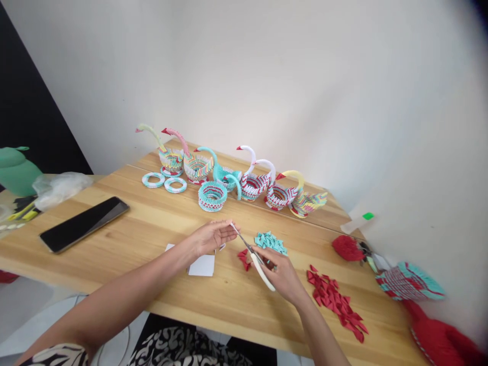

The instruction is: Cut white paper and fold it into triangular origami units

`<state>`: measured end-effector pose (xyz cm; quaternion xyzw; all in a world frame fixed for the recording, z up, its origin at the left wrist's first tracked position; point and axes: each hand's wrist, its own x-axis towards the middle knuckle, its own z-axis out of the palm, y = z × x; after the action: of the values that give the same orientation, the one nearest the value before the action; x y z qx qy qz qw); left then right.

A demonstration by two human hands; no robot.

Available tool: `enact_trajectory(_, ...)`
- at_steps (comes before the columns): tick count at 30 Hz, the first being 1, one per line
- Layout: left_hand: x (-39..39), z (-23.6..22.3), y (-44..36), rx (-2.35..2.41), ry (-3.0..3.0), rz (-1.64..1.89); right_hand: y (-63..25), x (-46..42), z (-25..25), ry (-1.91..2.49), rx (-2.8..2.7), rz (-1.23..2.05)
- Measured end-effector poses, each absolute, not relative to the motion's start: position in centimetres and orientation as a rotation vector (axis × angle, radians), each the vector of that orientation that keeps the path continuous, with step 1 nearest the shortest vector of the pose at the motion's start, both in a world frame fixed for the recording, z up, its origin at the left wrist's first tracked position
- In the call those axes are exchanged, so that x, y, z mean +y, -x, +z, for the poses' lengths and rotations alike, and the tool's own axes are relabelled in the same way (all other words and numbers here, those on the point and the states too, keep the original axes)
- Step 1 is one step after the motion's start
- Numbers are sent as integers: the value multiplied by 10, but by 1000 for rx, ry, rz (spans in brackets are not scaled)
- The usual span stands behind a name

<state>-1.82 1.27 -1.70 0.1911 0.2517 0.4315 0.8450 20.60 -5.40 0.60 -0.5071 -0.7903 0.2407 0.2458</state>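
Note:
My left hand (213,238) pinches a small white piece of paper (232,224) between thumb and fingertips over the middle of the table. My right hand (281,273) grips a pair of scissors with white handles (263,273). The tips of its blades reach up to the paper at my left fingertips; whether they are cutting it I cannot tell. White paper sheets (202,266) lie under and beside my left wrist. Below the scissors are a few folded red paper pieces (243,258), and behind my right hand is a heap of folded teal pieces (271,242).
Several folded-paper swans (253,185) line the back, with a round teal paper basket (212,202) and paper rings (176,185) before them. A phone (86,223) lies left. Red folded pieces (331,300) and a red-and-teal paper model (407,282) are at right.

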Motion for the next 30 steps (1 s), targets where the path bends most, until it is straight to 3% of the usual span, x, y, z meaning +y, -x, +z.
enact_trajectory(30,15,-19,19,523,-415,947,-205,-54,5,1425,-2227,565)
